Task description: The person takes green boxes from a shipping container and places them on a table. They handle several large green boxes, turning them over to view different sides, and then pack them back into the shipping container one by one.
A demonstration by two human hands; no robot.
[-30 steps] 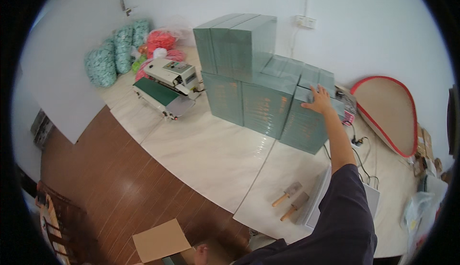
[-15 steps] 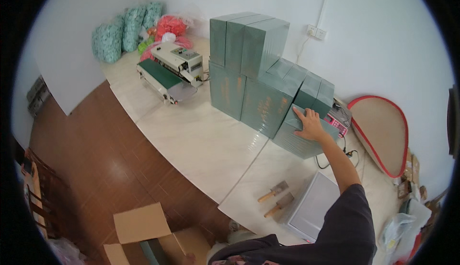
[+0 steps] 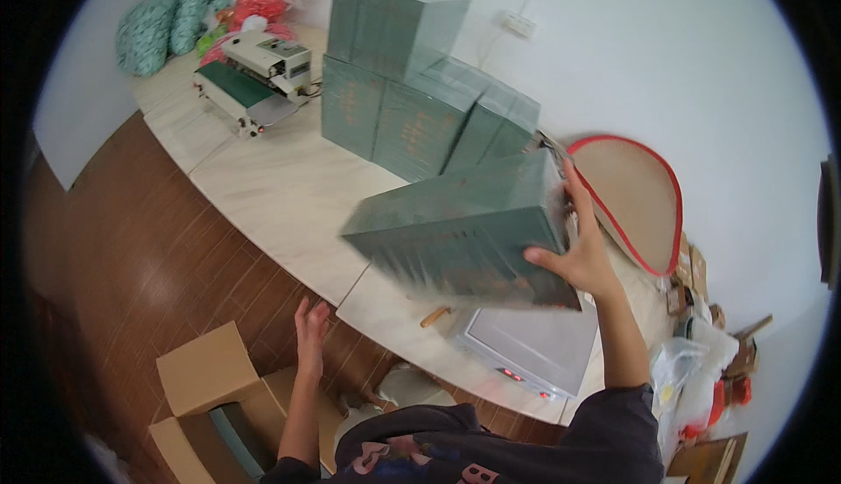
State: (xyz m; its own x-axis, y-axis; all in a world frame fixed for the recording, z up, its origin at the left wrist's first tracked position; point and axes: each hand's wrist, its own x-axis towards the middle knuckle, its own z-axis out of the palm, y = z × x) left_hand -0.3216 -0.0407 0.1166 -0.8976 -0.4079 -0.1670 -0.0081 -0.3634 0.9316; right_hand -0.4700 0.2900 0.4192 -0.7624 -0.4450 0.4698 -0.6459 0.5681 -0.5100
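A large grey-green box in clear wrap (image 3: pixel 464 230) is lifted and tilted above the table. My right hand (image 3: pixel 583 252) grips its right end, thumb on the front face and fingers over the far side. Lower down, by the table's front edge, my left hand (image 3: pixel 312 337) is raised with its fingers apart and nothing in it. Behind the held box stands a stack of similar green boxes (image 3: pixel 394 33). At lower left an open cardboard carton (image 3: pixel 206 370) holds a green item, partly hidden by its flaps.
A sealing machine with a green belt (image 3: pixel 241 88) stands at the table's left. Beneath the held box are a flat grey scale (image 3: pixel 526 348) and a wooden handle (image 3: pixel 434 317). A red-rimmed tray (image 3: pixel 626 199) leans on the wall. Bags of teal pieces (image 3: pixel 149 33) sit far left.
My right hand has taken the box at the right end of the stack and lifted it towards me, tilted. My left hand has come up from the carton. The whole view has shifted.
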